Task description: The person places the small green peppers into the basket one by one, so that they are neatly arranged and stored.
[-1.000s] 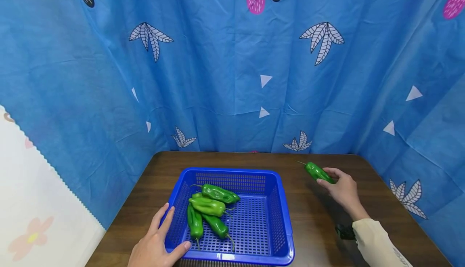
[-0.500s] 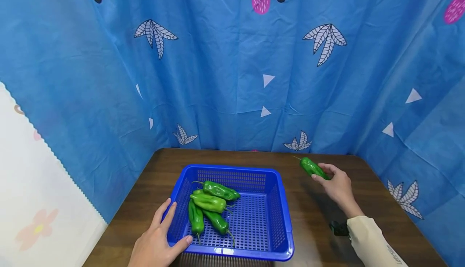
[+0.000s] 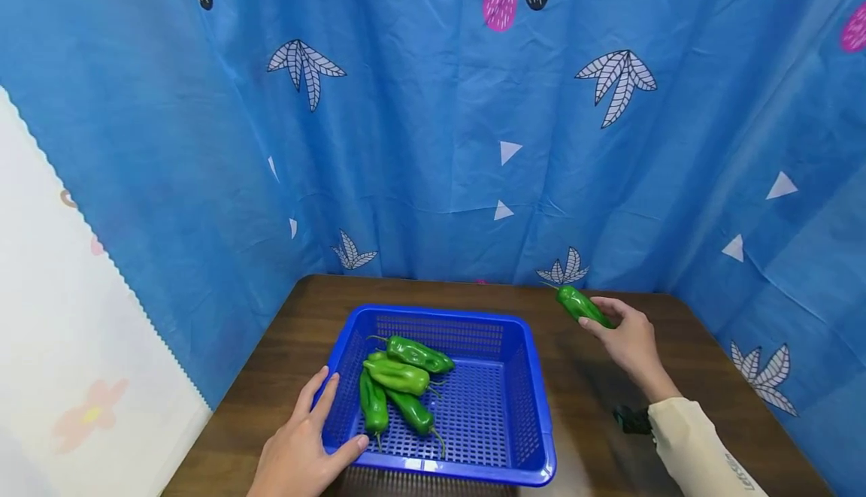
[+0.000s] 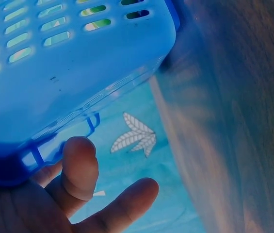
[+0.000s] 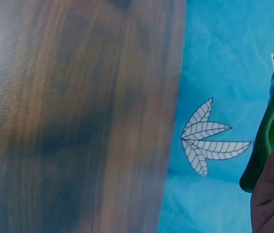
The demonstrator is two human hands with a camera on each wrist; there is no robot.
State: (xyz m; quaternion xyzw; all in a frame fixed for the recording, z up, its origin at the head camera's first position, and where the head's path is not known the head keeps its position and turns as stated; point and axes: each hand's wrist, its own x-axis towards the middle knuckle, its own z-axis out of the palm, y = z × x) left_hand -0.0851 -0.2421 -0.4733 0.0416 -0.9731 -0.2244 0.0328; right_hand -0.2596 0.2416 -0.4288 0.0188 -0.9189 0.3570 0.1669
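A blue plastic basket (image 3: 443,469) with slotted walls stands on the table. Several green peppers (image 3: 399,377) lie heaped in its left half. My left hand (image 3: 301,437) rests at the basket's front left corner, thumb by the front rim and spread fingers along the left side. In the left wrist view, its fingers (image 4: 81,167) reach out beside the basket's rim. Off to the right, my right hand (image 3: 625,335) holds one long green pepper (image 3: 575,303) between thumb and fingers, above the table. That pepper (image 5: 267,131) also shows at the right edge of the right wrist view.
A dark brown wooden table (image 3: 575,407) carries the basket. Blue patterned curtain (image 3: 419,143) hangs behind and along the sides, with a white flowered cloth (image 3: 81,346) at the left. A small dark object (image 3: 632,419) sits at my right wrist, by the pale sleeve (image 3: 700,444).
My right hand has raised the pepper slightly and carried it a little leftward. My left hand stays at the basket's corner, and the peppers in the basket lie as before. The head view has shifted slightly.
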